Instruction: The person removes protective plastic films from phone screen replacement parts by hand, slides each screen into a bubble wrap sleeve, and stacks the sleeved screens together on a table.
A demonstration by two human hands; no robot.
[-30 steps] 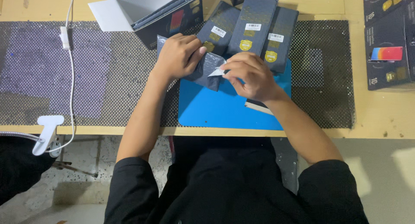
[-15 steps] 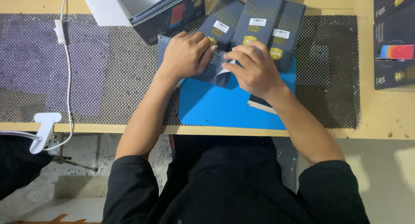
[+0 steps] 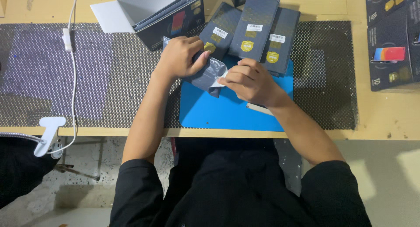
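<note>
My left hand [image 3: 180, 56] grips a grey plastic pouch [image 3: 209, 76] from its upper left side, just above a blue mat [image 3: 218, 113]. My right hand [image 3: 247, 80] pinches the pouch's right edge, where a small white tab shows between the fingers. Both hands hold the pouch at the mat's far edge. What is inside the pouch is hidden. Three dark flat boxes [image 3: 253, 30] with white labels and gold stickers lie fanned out just beyond my hands.
An open dark carton [image 3: 162, 12] with white flaps stands at the back left. Dark printed boxes [image 3: 391, 38] sit at the right edge. A black mesh mat [image 3: 109, 73] covers the wooden table. A white cable [image 3: 70, 47] and white clamp [image 3: 49, 135] are at the left.
My hands have stayed on the pouch and shifted slightly. The right hand's fingers now pinch the white tab at the pouch's edge.
</note>
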